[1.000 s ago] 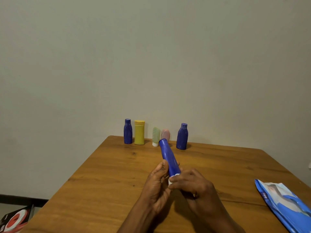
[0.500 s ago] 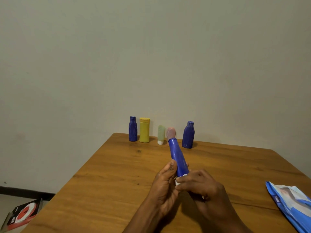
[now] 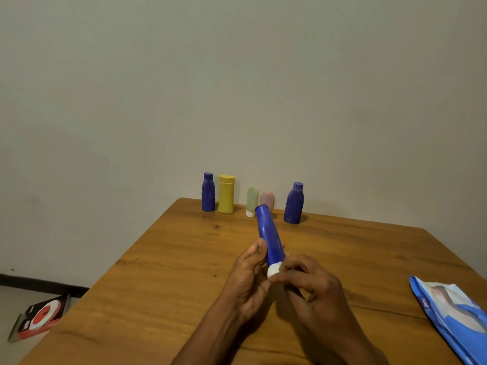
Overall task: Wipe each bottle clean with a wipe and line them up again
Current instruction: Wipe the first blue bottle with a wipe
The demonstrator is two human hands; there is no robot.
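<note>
the left hand [image 3: 249, 279] curls round the lower end of a long blue plastic bottle [image 3: 270, 237], thumb laid up its side, holding it slanted up and away over the table. the right hand [image 3: 313, 288] pinches a small white wipe [image 3: 274, 270] against the bottle's near end, fingers bent round it. to do this step well, the left hand should probably turn the bottle while the right draws the wipe along its whole length up to the cap, so no side is missed; a firm but light pinch likely keeps the smooth plastic from slipping.

beyond the hands, at the far edge of the brown wooden table [image 3: 158, 280], the row stands against the wall: a small dark blue bottle [image 3: 208, 192], a yellow flat-topped bottle [image 3: 226, 194], a pale green tube [image 3: 251, 202], a pink tube [image 3: 268, 199] partly behind the held bottle, and another dark blue bottle [image 3: 293, 203]. a gap between the pink tube and that last bottle looks like the return spot.

right of the right hand lies a blue wipes packet [image 3: 453, 314]. past the table's left edge a red and black box [image 3: 39, 318] lies on the floor, under a plain grey wall [image 3: 237, 88].
</note>
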